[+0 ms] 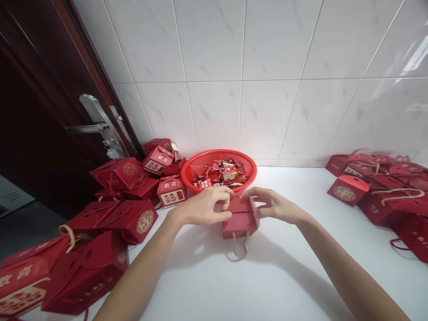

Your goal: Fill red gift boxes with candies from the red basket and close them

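A red gift box (239, 221) lies on the white table (267, 285) in the middle, its cord handle (240, 255) hanging over the near side. My left hand (209, 206) grips the box's left side with curled fingers and thumb. On the opposite side my right hand (272, 205) holds the right edge and a side flap between thumb and fingers. Just behind the box stands a round red plastic basket (219, 154) with wrapped sweets (229, 173) in it.
Many red boxes (143, 223) are piled at the left, beside a dark door (40, 80) with a metal handle (100, 127). More red boxes (384, 205) lie at the right. A tiled wall (274, 111) rises behind the table.
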`<state>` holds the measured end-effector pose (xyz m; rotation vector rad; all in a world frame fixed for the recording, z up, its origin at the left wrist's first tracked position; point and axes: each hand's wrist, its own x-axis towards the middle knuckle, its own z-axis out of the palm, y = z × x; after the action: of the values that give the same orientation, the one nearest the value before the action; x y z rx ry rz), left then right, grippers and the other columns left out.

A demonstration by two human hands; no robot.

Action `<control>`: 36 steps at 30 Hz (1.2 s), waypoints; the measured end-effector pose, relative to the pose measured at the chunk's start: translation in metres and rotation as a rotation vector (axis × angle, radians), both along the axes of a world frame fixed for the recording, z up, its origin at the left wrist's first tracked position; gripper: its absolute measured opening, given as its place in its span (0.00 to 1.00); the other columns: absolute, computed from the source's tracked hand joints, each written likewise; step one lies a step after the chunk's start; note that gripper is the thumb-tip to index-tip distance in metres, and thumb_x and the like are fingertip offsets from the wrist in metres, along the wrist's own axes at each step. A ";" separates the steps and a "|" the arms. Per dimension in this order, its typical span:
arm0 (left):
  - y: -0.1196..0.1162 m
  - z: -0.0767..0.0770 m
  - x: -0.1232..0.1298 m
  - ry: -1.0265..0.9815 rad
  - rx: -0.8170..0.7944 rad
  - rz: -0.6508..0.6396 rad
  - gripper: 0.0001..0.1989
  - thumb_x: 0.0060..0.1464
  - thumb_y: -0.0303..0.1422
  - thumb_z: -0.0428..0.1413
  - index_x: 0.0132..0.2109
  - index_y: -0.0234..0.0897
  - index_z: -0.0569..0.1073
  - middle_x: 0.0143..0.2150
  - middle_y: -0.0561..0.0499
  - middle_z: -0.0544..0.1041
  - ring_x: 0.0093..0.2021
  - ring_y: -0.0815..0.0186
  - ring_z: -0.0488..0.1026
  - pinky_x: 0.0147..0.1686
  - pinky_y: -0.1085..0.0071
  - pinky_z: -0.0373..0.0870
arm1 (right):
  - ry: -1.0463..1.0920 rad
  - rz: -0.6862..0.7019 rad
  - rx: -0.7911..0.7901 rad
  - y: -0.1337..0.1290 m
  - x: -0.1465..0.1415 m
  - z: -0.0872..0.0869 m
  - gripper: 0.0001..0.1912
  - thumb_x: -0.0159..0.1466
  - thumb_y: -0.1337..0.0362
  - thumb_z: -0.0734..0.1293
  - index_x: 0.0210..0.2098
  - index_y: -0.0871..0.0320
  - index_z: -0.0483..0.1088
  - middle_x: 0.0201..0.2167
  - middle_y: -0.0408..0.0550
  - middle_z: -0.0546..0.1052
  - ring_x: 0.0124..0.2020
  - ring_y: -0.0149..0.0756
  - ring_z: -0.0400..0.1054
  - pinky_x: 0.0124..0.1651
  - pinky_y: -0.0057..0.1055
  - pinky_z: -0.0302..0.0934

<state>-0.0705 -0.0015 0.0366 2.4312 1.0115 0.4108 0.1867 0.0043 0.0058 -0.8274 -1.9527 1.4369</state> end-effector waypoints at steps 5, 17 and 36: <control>0.005 0.004 -0.010 0.125 -0.035 0.067 0.04 0.54 0.33 0.58 0.35 0.38 0.72 0.43 0.51 0.76 0.43 0.61 0.72 0.44 0.68 0.65 | -0.047 0.094 -0.062 0.010 0.004 -0.010 0.15 0.55 0.67 0.70 0.43 0.57 0.72 0.48 0.50 0.75 0.48 0.40 0.69 0.47 0.38 0.66; 0.007 -0.003 -0.014 0.073 -0.252 0.239 0.15 0.49 0.39 0.59 0.43 0.36 0.77 0.42 0.49 0.77 0.39 0.60 0.74 0.37 0.69 0.67 | -0.170 0.210 -0.028 0.015 0.012 -0.009 0.15 0.57 0.63 0.73 0.44 0.55 0.74 0.56 0.51 0.73 0.60 0.45 0.64 0.58 0.42 0.58; 0.037 -0.029 -0.033 -0.140 -0.651 0.020 0.26 0.40 0.34 0.66 0.49 0.38 0.74 0.43 0.52 0.74 0.41 0.64 0.70 0.38 0.73 0.66 | -0.537 0.046 0.250 -0.008 0.003 0.008 0.14 0.55 0.68 0.69 0.41 0.54 0.74 0.54 0.48 0.75 0.55 0.47 0.68 0.53 0.39 0.63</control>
<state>-0.1031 0.0352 0.0080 1.7861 0.9287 0.2073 0.1901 -0.0036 0.0136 -1.1382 -2.4954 1.0272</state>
